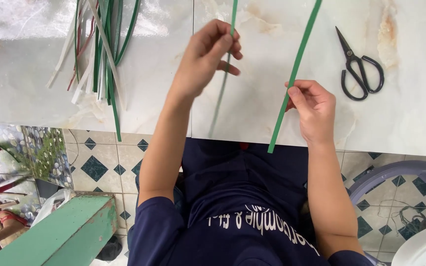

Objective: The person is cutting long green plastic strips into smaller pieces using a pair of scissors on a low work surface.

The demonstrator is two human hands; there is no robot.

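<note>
The left hand (208,56) is pinching a thin green strip (233,17) between closed fingertips above the marble table (410,113). The right hand (314,111) is gripping a wider green strip (299,54) near the table's front edge. Black scissors (358,69) are lying toward the right edge; a bundle of strips (99,54) is lying at the left.

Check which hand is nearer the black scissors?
Right. The right hand, pinching a wide green strip, sits just left of the scissors in the picture. The left hand holds a thin green strip farther away.
</note>
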